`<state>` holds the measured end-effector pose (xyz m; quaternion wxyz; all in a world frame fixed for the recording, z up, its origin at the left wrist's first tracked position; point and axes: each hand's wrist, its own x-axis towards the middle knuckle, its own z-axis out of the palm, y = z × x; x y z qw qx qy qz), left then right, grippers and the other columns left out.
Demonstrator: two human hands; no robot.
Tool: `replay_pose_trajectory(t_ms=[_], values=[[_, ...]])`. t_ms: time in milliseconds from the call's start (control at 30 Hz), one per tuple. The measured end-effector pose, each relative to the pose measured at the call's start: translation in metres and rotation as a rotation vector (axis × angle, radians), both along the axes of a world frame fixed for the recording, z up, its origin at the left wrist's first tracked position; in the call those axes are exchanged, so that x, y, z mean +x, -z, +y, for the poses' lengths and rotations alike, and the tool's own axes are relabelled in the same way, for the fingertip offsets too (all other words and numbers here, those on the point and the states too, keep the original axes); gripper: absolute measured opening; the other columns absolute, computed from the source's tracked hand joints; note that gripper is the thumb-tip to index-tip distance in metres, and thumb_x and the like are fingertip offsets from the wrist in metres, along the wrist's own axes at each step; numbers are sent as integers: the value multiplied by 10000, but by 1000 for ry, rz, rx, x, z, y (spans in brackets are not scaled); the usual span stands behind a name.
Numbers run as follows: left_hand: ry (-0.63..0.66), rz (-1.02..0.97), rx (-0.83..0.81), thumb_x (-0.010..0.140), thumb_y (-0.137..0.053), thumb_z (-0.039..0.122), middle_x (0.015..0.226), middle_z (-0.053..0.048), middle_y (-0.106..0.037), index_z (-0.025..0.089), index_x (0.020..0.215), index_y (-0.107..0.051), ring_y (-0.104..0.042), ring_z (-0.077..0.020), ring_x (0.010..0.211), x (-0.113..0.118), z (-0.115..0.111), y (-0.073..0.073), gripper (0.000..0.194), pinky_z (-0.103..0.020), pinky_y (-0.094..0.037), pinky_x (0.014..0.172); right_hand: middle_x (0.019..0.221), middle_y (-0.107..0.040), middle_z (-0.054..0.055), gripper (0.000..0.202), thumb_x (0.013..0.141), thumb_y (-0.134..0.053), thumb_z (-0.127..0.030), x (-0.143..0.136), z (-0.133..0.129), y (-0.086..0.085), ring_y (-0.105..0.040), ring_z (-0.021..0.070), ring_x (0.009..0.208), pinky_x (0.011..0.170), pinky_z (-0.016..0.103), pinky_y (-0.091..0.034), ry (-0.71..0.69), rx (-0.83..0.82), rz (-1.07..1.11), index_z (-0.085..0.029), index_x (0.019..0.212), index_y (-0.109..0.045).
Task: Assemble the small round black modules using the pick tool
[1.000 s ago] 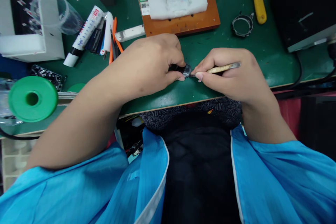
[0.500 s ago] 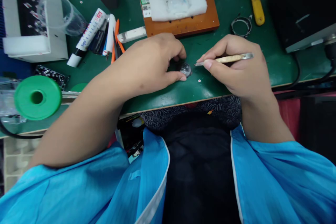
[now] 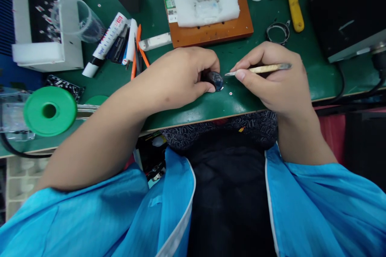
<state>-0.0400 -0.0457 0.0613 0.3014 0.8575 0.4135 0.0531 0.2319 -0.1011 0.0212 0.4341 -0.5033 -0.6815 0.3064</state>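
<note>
My left hand (image 3: 193, 74) is closed on a small round dark disc (image 3: 216, 80), gripping its left side between thumb and fingers. The disc is tilted just above the green bench top, its shiny face turned to the right. In my right hand (image 3: 268, 74) is a pair of tweezers (image 3: 267, 68), held like a pen, with the thin tip pointing left, a short gap from the disc. Whether the tip holds anything is too small to tell. A tiny white sticker dot with a red mark (image 3: 230, 93) lies on the bench below the tip.
An orange-brown stand (image 3: 211, 40) with a white foam pad (image 3: 208, 2) stands ahead. A marker (image 3: 105, 44), a clear plastic cup (image 3: 87, 24) and a white box (image 3: 70, 20) are on the left. A metal ring (image 3: 278, 33), a yellow-handled brush (image 3: 292, 2) and a black device (image 3: 346, 12) are on the right.
The disc in my left hand has tipped, its face now turned more to the right and showing darker. The tweezers have barely moved. The view has shifted slightly.
</note>
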Motion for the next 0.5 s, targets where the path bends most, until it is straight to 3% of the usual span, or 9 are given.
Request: replay_pose_trajectory(t_ms=[167,500], values=[[37,37,53,1054,-829,318,1396,-110,-912,298,1347,-952,-863,-381,1292,1,1,-1,318,-545,-695,1128,957,-918,22,161,1029,-966,-379,-2,-2,-1,-843,308,892,831,477,-699,51,-23,-37,-329,913,-866],[39,29,76,1111,-813,391,1515,-120,-890,336,1545,-933,-835,-436,1462,-2,1,3,454,-617,-682,1275,952,-911,22,206,1038,-965,-242,-7,-2,-4,-828,303,884,860,487,-696,74,-48,-68,-328,896,-842]])
